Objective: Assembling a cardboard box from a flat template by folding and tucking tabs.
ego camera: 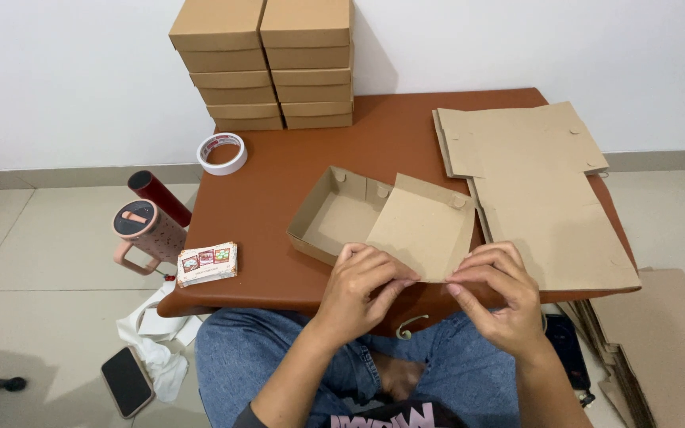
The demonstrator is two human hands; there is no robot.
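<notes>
Left hand (358, 284) and right hand (499, 295) nearest lens, above denim-clad lap, forearms angled inward. Both hands pinch near edge of lid flap (424, 228), fingers curled over cardboard, thumbs beneath. Half-folded cardboard box (334, 215) sits at front of brown table (295, 166), tray open, walls upright, lid hinged and tilted toward person. Flat cardboard sheets (541, 190) just right of it. Stack of finished boxes (263, 67) against wall. Tape roll (222, 153) at table's left corner; card packet (208, 264) at near-left edge.
</notes>
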